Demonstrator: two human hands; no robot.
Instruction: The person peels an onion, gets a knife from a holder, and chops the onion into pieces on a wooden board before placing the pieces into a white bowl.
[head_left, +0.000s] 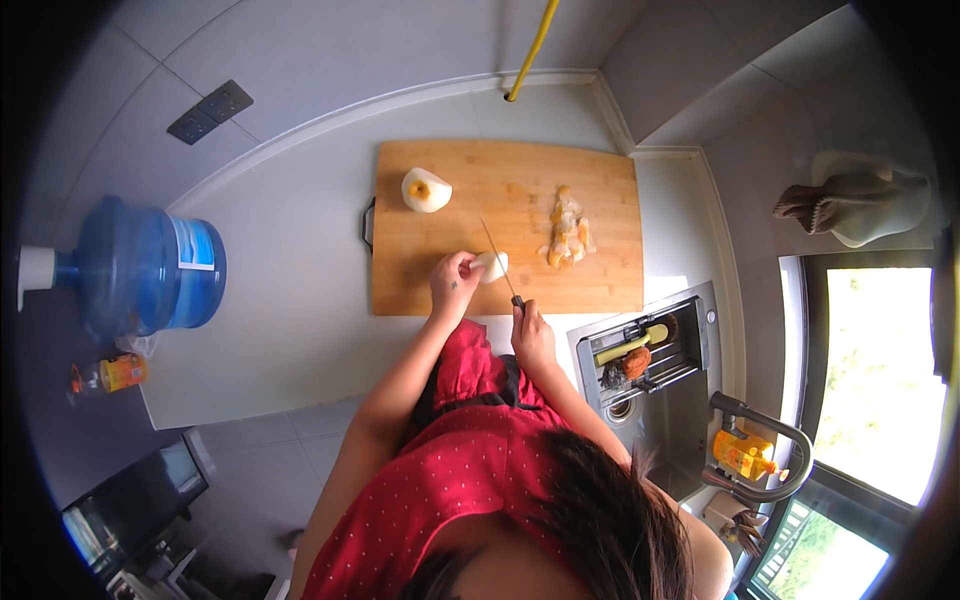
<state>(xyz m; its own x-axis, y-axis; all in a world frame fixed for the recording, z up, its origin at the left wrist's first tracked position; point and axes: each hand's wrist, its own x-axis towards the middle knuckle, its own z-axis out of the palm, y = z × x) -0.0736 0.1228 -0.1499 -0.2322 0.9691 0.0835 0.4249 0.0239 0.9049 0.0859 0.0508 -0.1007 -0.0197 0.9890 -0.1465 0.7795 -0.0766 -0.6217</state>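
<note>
On a wooden cutting board (465, 225), my left hand (454, 285) steadies a small peeled white piece of produce (492, 267) with its fingertips. A knife with a black handle (517, 301) is gripped in my right hand (535, 334). Its thin blade (505, 271) slants away to the upper left, over the right part of the white piece. From here I cannot tell whether the blade has gone into it. A larger peeled white piece (437, 195), with an orange-brown spot, lies at the board's upper left. Thin orange-brown peelings (568, 232) are heaped on the right side.
To the right is a steel sink (667, 405) with a rack holding scrubbers and a green-handled brush (631, 346), plus a curved faucet (795, 450). An orange bottle (742, 454) stands beside it. A large blue water jug (150, 266) is at left; a yellow pipe (532, 49) rises behind the board.
</note>
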